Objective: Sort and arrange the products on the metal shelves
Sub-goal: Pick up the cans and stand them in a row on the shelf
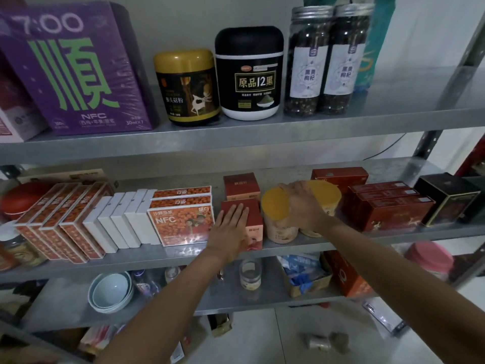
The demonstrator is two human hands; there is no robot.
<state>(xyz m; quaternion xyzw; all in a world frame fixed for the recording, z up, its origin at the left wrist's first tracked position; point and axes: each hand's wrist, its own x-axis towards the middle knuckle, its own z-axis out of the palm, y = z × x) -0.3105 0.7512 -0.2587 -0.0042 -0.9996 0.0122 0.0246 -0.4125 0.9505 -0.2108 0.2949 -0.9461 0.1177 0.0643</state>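
On the middle metal shelf (183, 254), my left hand (231, 227) lies flat with straight fingers against the left side and top of a small red box (253, 219). A second red box (242, 186) stands behind it. My right hand (301, 203) rests over two yellow-lidded jars, the near jar (277, 214) and the far jar (326, 197), with fingers draped between their lids. Whether it grips either jar I cannot tell. Orange NFC boxes (181, 219) are stacked just left of the red box.
White boxes (123, 219) and orange packs (63, 219) fill the shelf's left. Red cartons (388, 206) and a black tin (448, 198) stand at right. The top shelf holds a purple box (76, 69), tubs and tall jars (328, 61). Bowls (110, 290) and a glass (250, 274) sit below.
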